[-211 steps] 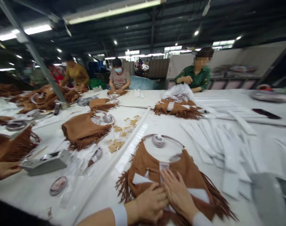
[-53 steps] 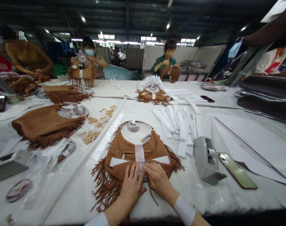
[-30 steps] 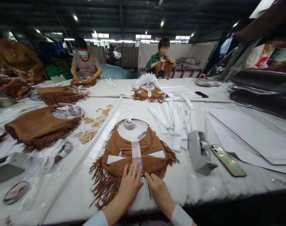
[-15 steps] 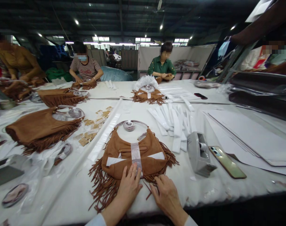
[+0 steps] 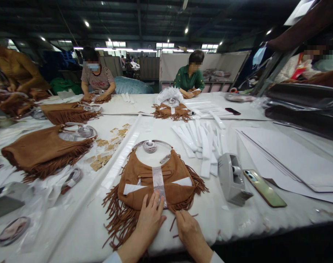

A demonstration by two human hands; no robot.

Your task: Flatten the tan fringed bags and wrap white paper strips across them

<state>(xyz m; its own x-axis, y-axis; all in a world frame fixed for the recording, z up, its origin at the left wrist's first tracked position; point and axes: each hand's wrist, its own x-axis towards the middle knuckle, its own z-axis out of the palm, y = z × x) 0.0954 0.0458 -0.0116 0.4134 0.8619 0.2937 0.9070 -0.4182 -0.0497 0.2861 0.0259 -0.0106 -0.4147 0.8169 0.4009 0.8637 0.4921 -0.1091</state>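
A brown suede handbag (image 5: pixel 144 175) with long fringe lies flat in front of me. A wrinkled translucent strip (image 5: pixel 158 180) runs down its middle, and white strips show at both sides. My left hand (image 5: pixel 150 215) rests on the lower edge of the bag, fingers stretched out flat over the strip's end. Just right of it, my right hand (image 5: pixel 188 226) is closed on fringe strands (image 5: pixel 173 223) at the bag's bottom edge; its fingertips are partly hidden. The wrapped strap (image 5: pixel 149 146) is coiled inside the handle loop above.
A grey tape dispenser (image 5: pixel 230 179) and a phone (image 5: pixel 265 188) lie to the right, beside white strips (image 5: pixel 206 140). More fringed bags (image 5: pixel 43 148) and tan tags (image 5: pixel 102 160) lie left. Co-workers (image 5: pixel 190 73) handle bags across the table.
My right hand has closed more tightly at the fringe and shifted slightly left. My left hand has stayed on the bag. Co-workers' hands have moved.
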